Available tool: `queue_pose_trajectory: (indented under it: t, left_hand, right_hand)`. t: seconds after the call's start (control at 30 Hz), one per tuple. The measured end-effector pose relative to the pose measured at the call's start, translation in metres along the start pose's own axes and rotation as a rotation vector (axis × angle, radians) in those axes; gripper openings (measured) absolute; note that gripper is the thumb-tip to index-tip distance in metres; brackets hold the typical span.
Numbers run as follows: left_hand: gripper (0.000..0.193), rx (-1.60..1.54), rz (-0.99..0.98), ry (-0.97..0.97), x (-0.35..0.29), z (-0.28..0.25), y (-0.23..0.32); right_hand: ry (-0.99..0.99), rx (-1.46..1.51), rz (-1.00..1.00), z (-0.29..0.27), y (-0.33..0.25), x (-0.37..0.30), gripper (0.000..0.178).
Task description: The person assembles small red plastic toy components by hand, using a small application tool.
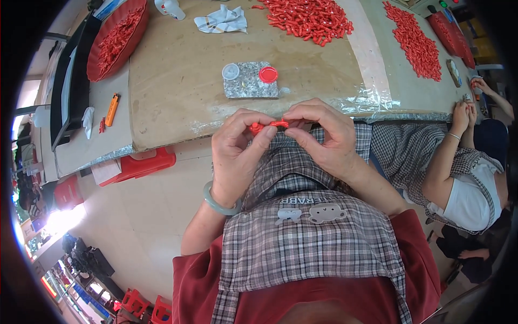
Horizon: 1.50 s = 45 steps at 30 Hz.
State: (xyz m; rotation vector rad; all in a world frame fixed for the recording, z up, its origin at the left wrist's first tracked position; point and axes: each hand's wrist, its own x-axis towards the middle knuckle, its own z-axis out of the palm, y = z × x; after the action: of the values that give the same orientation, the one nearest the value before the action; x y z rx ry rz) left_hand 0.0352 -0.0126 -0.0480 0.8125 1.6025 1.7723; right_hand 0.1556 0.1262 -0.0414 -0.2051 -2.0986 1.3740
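Just off the table's front edge, a small glossy red piece [279, 123] is pinched between my two hands. My left hand [234, 148] grips its left part with thumb and fingertips, and more red shows between those fingers; whether that is a second piece I cannot tell. Thumb and forefinger of my right hand [328, 135] close on the other end. Beyond my fingers lies a speckled grey stone slab [251, 93]. On it stand a small clear-white round container [230, 71] and a red round one [268, 74].
A large heap of red pieces [310, 20] covers the far table, with another heap [414, 43] to the right. Far left are a red basket [140, 16] of pieces and an orange-handled cutter [112, 109]. A co-worker's hands [463, 114] work at right. A red stool [145, 164] stands below.
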Motion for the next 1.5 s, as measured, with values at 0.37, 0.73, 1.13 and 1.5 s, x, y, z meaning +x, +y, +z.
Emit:
queue_pose_trajectory:
  t: [0.37,0.73,1.13,1.5]
  left_hand:
    - [0.007,0.105,0.014,0.028,0.003,0.001,0.003]
    - [0.035,-0.228,-0.097,-0.051,0.001,0.002,0.006]
    - [0.021,-0.353,-0.166,-0.104,0.009,-0.016,0.001]
    - [0.023,-0.372,-0.223,-0.091,0.008,-0.025,0.001]
  right_hand:
    - [-0.02,-0.219,-0.207,-0.001,0.009,0.008,0.026]
    - [-0.037,-0.035,0.004,-0.011,0.011,0.014,0.016]
    - [-0.177,0.376,0.548,-0.027,0.012,0.046,0.012]
    - [-0.325,0.37,0.796,-0.044,0.033,0.09,0.014]
